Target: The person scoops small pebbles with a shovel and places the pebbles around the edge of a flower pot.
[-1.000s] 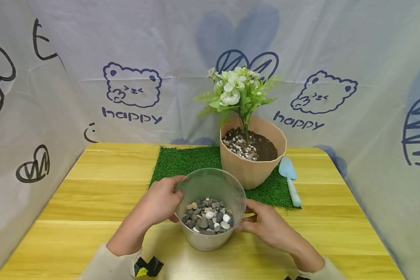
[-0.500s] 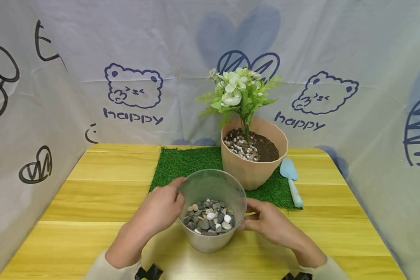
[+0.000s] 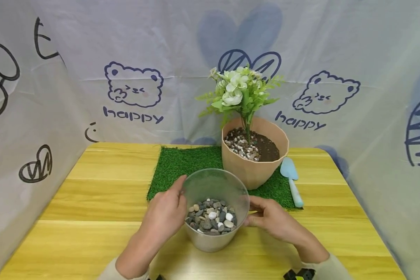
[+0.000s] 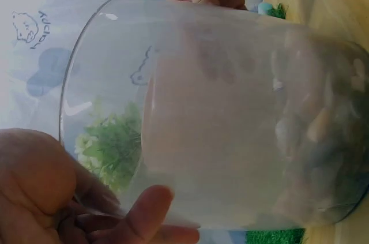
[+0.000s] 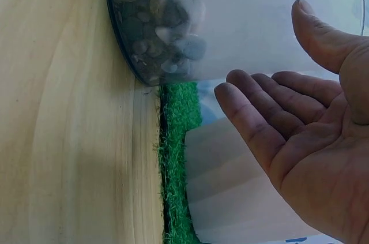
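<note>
A clear plastic container is between my two hands near the middle of the table, its mouth up. Grey, tan and white pebbles cover its bottom. My left hand grips its left wall by the rim; in the left wrist view some of those fingers lie against the outside. My right hand is at the right side. The right wrist view has that palm turned up, with fairly straight fingers and thumb spread beside the wall. Whether they touch it is hard to tell.
Behind the container, a peach flowerpot with soil, small stones and white artificial flowers stands on a green turf mat. A blue hand trowel lies right of the pot. Printed cloth surrounds the wooden table.
My left hand has shifted slightly right and up along the rim, its wrist turning. The container has moved a little to the right, with my right hand following.
</note>
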A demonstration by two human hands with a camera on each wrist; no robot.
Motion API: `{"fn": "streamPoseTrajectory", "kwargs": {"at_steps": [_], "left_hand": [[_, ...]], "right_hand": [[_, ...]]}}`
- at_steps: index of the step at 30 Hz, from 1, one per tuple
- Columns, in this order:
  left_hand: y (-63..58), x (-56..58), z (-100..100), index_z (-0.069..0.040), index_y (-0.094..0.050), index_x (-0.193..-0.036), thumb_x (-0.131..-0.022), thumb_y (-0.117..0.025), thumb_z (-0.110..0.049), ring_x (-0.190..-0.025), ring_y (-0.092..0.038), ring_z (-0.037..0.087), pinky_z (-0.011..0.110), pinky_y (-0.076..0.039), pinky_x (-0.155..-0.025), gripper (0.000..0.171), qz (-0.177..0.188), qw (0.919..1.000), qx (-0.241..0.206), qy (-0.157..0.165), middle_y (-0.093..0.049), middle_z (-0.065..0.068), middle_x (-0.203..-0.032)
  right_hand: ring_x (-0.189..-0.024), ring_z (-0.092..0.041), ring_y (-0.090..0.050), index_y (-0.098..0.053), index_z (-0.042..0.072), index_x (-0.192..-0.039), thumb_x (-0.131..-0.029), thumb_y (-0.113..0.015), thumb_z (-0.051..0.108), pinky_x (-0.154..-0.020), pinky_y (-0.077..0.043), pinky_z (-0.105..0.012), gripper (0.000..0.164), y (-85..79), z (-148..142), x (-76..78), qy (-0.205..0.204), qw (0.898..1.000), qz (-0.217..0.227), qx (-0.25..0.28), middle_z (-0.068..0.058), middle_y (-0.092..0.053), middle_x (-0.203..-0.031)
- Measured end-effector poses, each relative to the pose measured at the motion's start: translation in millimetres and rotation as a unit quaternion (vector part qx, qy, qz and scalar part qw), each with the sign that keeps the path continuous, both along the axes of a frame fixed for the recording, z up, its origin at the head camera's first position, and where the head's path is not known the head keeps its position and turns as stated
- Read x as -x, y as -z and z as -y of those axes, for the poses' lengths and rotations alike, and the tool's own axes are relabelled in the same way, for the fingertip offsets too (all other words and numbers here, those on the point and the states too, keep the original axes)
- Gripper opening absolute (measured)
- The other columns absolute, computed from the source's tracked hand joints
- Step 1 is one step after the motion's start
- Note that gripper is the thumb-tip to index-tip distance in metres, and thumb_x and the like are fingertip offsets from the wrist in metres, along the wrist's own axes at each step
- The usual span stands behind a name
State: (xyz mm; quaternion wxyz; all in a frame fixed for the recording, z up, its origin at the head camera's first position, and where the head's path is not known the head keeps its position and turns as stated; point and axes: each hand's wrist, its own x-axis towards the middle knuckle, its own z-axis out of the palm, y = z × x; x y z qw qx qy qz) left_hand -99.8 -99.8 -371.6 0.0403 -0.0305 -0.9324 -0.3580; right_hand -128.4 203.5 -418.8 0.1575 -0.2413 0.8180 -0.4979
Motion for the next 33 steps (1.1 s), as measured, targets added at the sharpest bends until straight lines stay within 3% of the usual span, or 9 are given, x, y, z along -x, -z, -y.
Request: {"fn": "streamPoseTrajectory", "kwargs": {"at_steps": [3,6,9,11,13,16,19,25,33], "left_hand": [[2.5,-1.1,-3.9,-0.007,-0.044,-0.160,-0.105,-0.044,-0.009,-0.038,-0.041,0.011,0.023,-0.038,-0.031,0.055,-0.011,0.9999,-0.011,-0.002,-0.075,0.013,-0.086],[5.6,-1.7,-5.2,-0.010,-0.044,-0.160,-0.108,-0.043,-0.012,-0.038,-0.039,0.009,0.023,-0.037,-0.031,0.053,-0.022,0.9995,-0.022,0.001,-0.059,0.003,-0.063],[8.8,1.3,1.7,-0.010,-0.048,-0.158,-0.107,-0.051,-0.016,-0.038,-0.042,0.010,0.025,-0.040,-0.031,0.051,-0.049,0.9983,-0.020,0.023,-0.068,0.006,-0.074],[9.9,6.4,10.6,-0.008,-0.051,-0.156,-0.105,-0.058,-0.020,-0.061,-0.068,0.019,0.034,-0.062,-0.053,0.052,-0.080,0.9951,0.011,0.057,-0.077,0.014,-0.105],[9.0,13.2,20.6,-0.006,-0.052,-0.155,-0.104,-0.062,-0.026,-0.105,-0.075,0.030,0.048,-0.065,-0.092,0.056,-0.104,0.9879,0.055,0.101,-0.069,0.017,-0.138],[5.3,22.1,32.8,-0.006,-0.047,-0.159,-0.105,-0.060,-0.036,-0.157,-0.034,0.036,0.059,-0.026,-0.129,0.063,-0.109,0.9729,0.118,0.167,-0.049,0.010,-0.162],[1.1,26.0,38.7,-0.008,-0.039,-0.163,-0.107,-0.056,-0.043,-0.162,-0.023,0.031,0.057,-0.018,-0.132,0.068,-0.081,0.9649,0.146,0.203,-0.042,0.006,-0.167],[-3.2,25.4,32.1,-0.011,-0.030,-0.167,-0.104,-0.055,-0.055,-0.163,-0.017,0.032,0.059,-0.017,-0.132,0.081,-0.048,0.9588,0.183,0.212,-0.032,0.005,-0.172],[-5.4,25.3,20.9,-0.008,-0.022,-0.169,-0.102,-0.057,-0.044,-0.162,-0.020,0.034,0.053,-0.019,-0.132,0.083,-0.013,0.9656,0.166,0.199,-0.025,0.014,-0.174]], "right_hand": [[-0.135,-0.038,-0.061,-0.060,0.004,-0.148,-0.095,-0.079,0.025,-0.106,-0.057,-0.034,0.060,0.4,-4.2,3.1,0.002,1.000,-0.005,0.000,-0.015,-0.066,-0.145],[-0.135,-0.037,-0.062,-0.061,0.004,-0.148,-0.095,-0.079,0.023,-0.105,-0.057,-0.029,0.059,1.6,-7.6,6.2,0.006,1.000,0.001,0.005,-0.015,-0.066,-0.145],[-0.133,-0.039,-0.062,-0.060,0.001,-0.147,-0.096,-0.078,0.022,-0.103,-0.058,-0.027,0.058,2.0,-9.1,7.7,0.004,1.000,0.005,0.010,-0.019,-0.065,-0.145],[-0.133,-0.041,-0.062,-0.059,-0.002,-0.147,-0.097,-0.076,0.022,-0.102,-0.058,-0.026,0.058,1.9,-8.7,8.1,0.000,1.000,0.005,0.014,-0.021,-0.064,-0.145],[-0.132,-0.042,-0.063,-0.059,-0.004,-0.147,-0.097,-0.075,0.021,-0.101,-0.059,-0.024,0.058,1.9,-7.4,7.8,-0.002,1.000,0.008,0.017,-0.023,-0.064,-0.144],[-0.130,-0.041,-0.064,-0.059,-0.003,-0.146,-0.098,-0.075,0.022,-0.100,-0.059,-0.024,0.057,2.4,-5.3,6.7,-0.002,1.000,0.007,0.014,-0.023,-0.064,-0.144],[-0.128,-0.037,-0.066,-0.060,-0.001,-0.146,-0.097,-0.076,0.025,-0.099,-0.060,-0.025,0.058,3.3,-3.8,4.9,0.000,1.000,0.004,0.005,-0.021,-0.065,-0.144],[-0.125,-0.034,-0.069,-0.060,0.000,-0.146,-0.097,-0.077,0.027,-0.096,-0.061,-0.024,0.059,4.1,-5.1,0.4,0.010,1.000,0.008,-0.005,-0.021,-0.067,-0.141],[-0.120,-0.035,-0.072,-0.057,-0.007,-0.146,-0.098,-0.076,0.024,-0.094,-0.061,-0.023,0.061,6.2,-5.6,-5.3,0.021,0.999,0.025,0.010,-0.025,-0.067,-0.138]]}}
